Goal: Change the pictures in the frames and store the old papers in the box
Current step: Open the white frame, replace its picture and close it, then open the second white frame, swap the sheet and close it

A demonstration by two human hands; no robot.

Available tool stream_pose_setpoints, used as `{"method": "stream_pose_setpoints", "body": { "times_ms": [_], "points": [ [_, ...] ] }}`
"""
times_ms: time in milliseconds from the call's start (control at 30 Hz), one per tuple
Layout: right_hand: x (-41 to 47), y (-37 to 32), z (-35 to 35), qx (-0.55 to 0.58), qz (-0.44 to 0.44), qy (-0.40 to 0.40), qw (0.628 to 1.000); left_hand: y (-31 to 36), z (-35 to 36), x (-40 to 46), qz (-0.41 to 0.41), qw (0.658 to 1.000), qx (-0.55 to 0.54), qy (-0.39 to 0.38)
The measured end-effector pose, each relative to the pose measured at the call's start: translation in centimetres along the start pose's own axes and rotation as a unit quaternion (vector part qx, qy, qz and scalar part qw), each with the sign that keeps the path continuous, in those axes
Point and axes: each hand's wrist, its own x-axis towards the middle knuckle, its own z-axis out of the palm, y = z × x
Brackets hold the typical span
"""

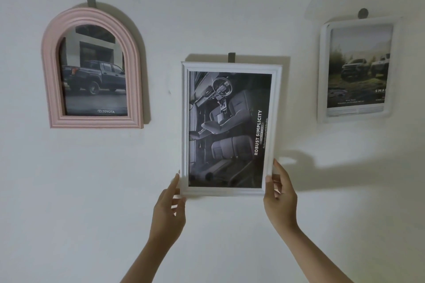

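A white rectangular frame [185, 122] hangs on the wall at the centre, under a dark hook [231, 57]. It holds a dark picture of a car interior [226, 128], turned sideways. My left hand [170, 209] holds the frame's lower left corner, thumb along the left edge. My right hand [279, 197] grips the lower right corner, thumb on the frame's front. No box is in view.
A pink arched frame [51, 89] with a dark pickup truck picture hangs at the upper left. At the upper right hangs a white rounded frame [323, 71] with an off-road vehicle picture. The rest is bare white wall.
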Motion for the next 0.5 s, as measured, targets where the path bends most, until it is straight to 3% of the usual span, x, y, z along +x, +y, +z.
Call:
{"method": "stream_pose_setpoints", "body": {
  "times_ms": [200, 333, 500],
  "points": [
    [-1.2, 0.3, -0.9, -0.064, 0.035, -0.031, 0.997, 0.0, 0.1, -1.8, -0.062, 0.998, -0.002, -0.025],
    [-2.3, 0.3, -2.0, -0.085, 0.073, -0.044, 0.993, -0.1, 1.1, -4.3, -0.127, 0.988, 0.013, -0.083],
    [-2.7, 0.1, -4.3, -0.093, 0.088, -0.039, 0.991, 2.0, 3.3, -7.2, -0.106, 0.982, 0.005, -0.157]
  ]
}}
